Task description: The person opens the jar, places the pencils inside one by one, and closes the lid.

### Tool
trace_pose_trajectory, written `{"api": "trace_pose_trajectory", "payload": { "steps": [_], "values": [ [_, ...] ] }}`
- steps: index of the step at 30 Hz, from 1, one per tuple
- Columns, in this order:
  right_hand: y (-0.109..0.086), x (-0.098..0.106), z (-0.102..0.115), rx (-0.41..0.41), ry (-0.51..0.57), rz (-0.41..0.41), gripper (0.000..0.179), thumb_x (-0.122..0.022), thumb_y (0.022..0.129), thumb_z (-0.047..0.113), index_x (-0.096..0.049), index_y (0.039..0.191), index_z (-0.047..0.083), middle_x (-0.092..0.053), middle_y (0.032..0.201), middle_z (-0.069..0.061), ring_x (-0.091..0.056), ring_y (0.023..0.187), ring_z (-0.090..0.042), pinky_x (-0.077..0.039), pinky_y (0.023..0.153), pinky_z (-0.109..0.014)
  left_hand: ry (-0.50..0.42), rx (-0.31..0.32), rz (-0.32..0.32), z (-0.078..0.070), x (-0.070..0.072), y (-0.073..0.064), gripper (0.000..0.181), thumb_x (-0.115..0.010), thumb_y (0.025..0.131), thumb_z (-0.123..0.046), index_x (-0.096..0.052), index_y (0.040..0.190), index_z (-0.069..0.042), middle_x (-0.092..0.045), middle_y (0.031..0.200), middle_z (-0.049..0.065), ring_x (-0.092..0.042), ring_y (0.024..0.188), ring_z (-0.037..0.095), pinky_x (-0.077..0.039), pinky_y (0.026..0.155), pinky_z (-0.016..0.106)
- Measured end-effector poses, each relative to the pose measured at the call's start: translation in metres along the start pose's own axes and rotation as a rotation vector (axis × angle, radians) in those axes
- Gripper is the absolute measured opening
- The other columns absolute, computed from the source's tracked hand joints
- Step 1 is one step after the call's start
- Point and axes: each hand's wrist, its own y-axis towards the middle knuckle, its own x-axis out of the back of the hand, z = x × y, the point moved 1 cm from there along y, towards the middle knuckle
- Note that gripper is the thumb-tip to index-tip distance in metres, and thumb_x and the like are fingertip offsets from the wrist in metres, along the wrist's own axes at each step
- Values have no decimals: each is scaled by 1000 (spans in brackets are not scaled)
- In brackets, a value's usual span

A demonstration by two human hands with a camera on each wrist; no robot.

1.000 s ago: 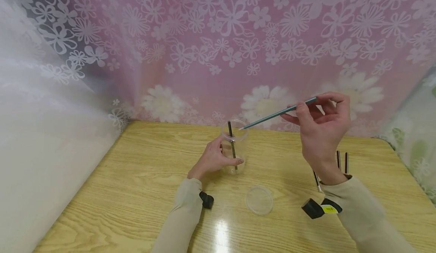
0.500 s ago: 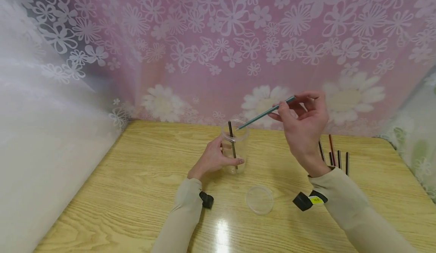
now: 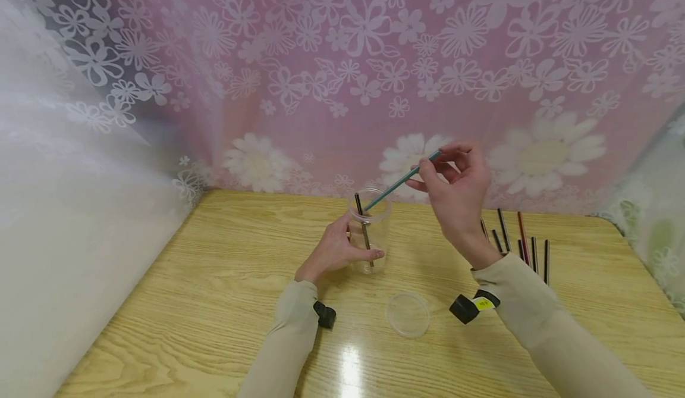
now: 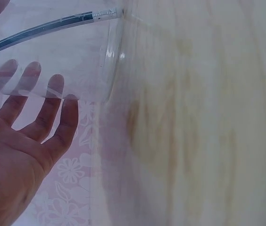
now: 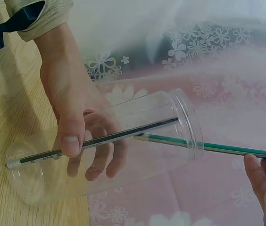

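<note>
My left hand [image 3: 333,249] holds a clear plastic jar [image 3: 377,237] upright on the table, thumb across the front and fingers round the back. Inside leans a dark pencil [image 5: 137,129], its silver eraser end [image 4: 105,14] at the bottom. Between thumb and fingers, my right hand [image 3: 461,201] pinches a teal pencil [image 3: 402,180] by its upper end, above and right of the jar. The teal pencil slants down through the open mouth. In the right wrist view its lower end [image 5: 145,137] shows inside the jar, overlapping the dark pencil.
A round clear lid [image 3: 408,315] lies flat on the table [image 3: 214,326] in front of the jar. Several dark pencils [image 3: 546,261] and a red pencil [image 3: 522,234] lie at the right, partly behind the right forearm. A pink flowered curtain [image 3: 321,88] hangs behind the table.
My right hand has moved left with the teal pencil, whose tip has passed from the rim into the jar's mouth. More pencils at the right are uncovered. The left hand and jar stay put.
</note>
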Motion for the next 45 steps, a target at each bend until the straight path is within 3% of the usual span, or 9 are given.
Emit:
{"api": "trace_pose_trajectory", "payload": {
  "steps": [7,12,19,23,27,30,38,45],
  "values": [
    [0,-4,-4,-74,-82,97,25,-64,93,-9,-55,112,4,-58,96,-6,-70,77,-16,-63,68,-36,14,9,-6,1,-1,-1,82,-88,78,-44,-49,148,-25,-60,138,9,-58,117,28,-51,95,53],
    [0,-9,-5,-116,-130,156,25,-65,94,-7,-54,116,-1,-58,97,-5,-70,75,-11,-63,69,-34,17,5,-12,2,-2,0,77,-88,78,-45,-51,143,-29,-60,138,2,-58,119,25,-51,97,52],
    [-1,-14,-7,-119,-238,233,28,-66,95,-4,-56,121,-4,-61,94,-5,-73,76,-13,-63,71,-32,-13,34,5,1,-2,-1,80,-88,78,-45,-49,146,-31,-61,139,3,-61,122,22,-52,99,51],
    [-2,-16,-9,-86,-321,281,25,-69,95,0,-61,118,-1,-66,93,-6,-74,73,-18,-58,64,-24,-20,37,4,1,-2,-1,81,-88,77,-45,-48,147,-35,-60,140,-2,-61,125,20,-52,99,50],
    [-3,-17,-10,-77,-374,307,25,-70,95,3,-62,119,1,-69,95,-13,-73,72,-11,-51,61,-19,-32,31,3,2,-3,0,79,-88,77,-47,-48,145,-39,-60,140,-2,-61,126,23,-52,99,51],
    [-4,-18,-9,-70,-406,327,26,-69,96,4,-61,120,2,-70,97,-16,-71,75,-3,-55,70,-18,-39,27,6,2,-3,0,78,-88,77,-48,-49,145,-39,-60,140,-2,-60,128,26,-52,99,52],
    [-8,-16,-13,-52,-496,383,19,-69,97,10,-65,115,6,-75,102,-11,-68,89,-1,-56,85,-22,-59,10,3,2,-2,1,78,-88,77,-48,-50,144,-39,-60,141,-3,-60,128,30,-52,99,53],
    [-9,-15,-14,-59,-585,452,14,-68,97,14,-67,111,10,-73,103,-5,-69,97,-13,-56,90,-35,-41,35,12,1,-1,1,81,-86,77,-52,-47,147,-39,-60,141,4,-61,128,25,-51,102,54]
  ]
}}
